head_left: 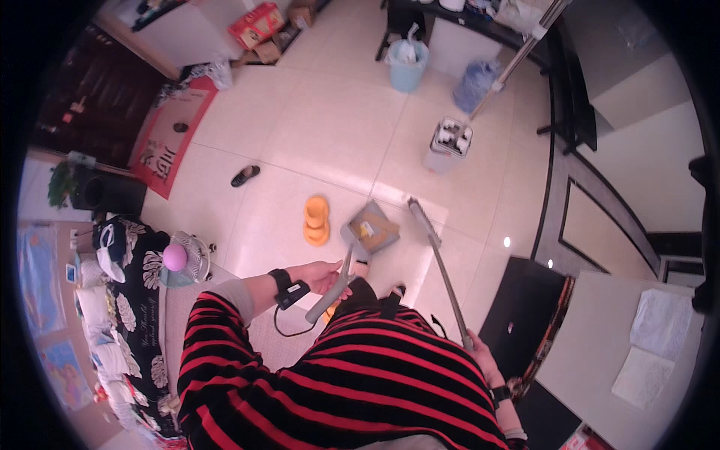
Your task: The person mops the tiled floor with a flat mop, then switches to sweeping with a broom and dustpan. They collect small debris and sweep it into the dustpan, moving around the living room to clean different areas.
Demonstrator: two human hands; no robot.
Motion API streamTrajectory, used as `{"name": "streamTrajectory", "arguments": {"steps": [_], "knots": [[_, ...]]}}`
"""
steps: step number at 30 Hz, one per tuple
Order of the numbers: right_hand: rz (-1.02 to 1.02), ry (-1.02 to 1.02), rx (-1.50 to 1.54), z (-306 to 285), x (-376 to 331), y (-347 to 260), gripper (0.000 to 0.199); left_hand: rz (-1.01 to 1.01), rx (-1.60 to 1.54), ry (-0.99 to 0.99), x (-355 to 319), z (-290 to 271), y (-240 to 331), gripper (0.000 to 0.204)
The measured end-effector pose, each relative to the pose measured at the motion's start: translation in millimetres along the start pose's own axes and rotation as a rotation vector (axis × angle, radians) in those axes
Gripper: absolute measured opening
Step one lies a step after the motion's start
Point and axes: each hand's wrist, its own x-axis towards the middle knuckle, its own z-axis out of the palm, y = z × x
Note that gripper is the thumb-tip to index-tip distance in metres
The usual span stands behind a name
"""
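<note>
My left hand (324, 277) is closed round the grey handle (327, 303) of a long-handled dustpan (384, 244). The pan rests on the tiles in front of my feet, and a flat brown piece, apparently cardboard (369, 228), lies in it. Low on the right, my right hand (484, 360) grips the upper end of a broom (448, 289). The broom slants away from me, and its narrow bristled head (424, 220) touches or nearly touches the floor just right of the dustpan. A small gap separates the two.
Orange slippers (316, 220) stand left of the dustpan, with a dark shoe (245, 175) farther off. Beyond are a mop bucket (448, 146), a light-blue bin (407, 69) and a red mat (174, 142). A sofa (135, 300) lines the left, a pale table (607, 337) the right.
</note>
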Motion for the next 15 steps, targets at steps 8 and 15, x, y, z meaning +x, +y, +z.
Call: {"name": "streamTrajectory", "arguments": {"steps": [8, 15], "knots": [[0.048, 0.128, 0.197, 81.4, -32.4, -21.0, 0.077, 0.139, -0.282, 0.09, 83.4, -76.5, 10.5, 0.031], [0.058, 0.107, 0.26, 132.2, 7.3, -66.8, 0.076, 0.32, -0.619, -0.196, 5.9, -93.2, 47.7, 0.018]]}}
